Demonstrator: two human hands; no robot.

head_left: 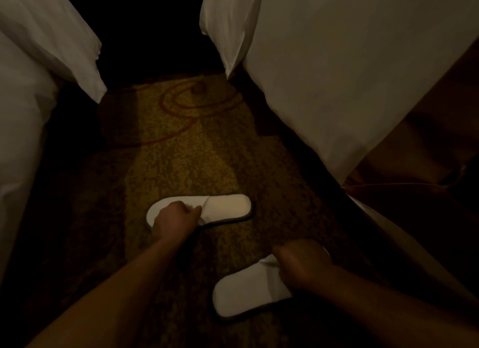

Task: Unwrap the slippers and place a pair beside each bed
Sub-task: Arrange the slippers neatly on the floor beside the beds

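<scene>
Two white slippers lie on the patterned carpet (181,145) between two beds. The far slipper (225,207) lies crosswise with its toe to the right; my left hand (176,218) grips it at the edge of its upper band, fingers curled. The near slipper (246,290) lies closer to me on the right, heel toward the lower left. My right hand (303,264) holds its toe part, fingers curled over the band and hiding that end. No wrapper is visible.
The left bed (31,83) with white linen borders the aisle on the left. The right bed (350,75) with white linen and a brown skirt borders it on the right. The far end of the aisle is dark.
</scene>
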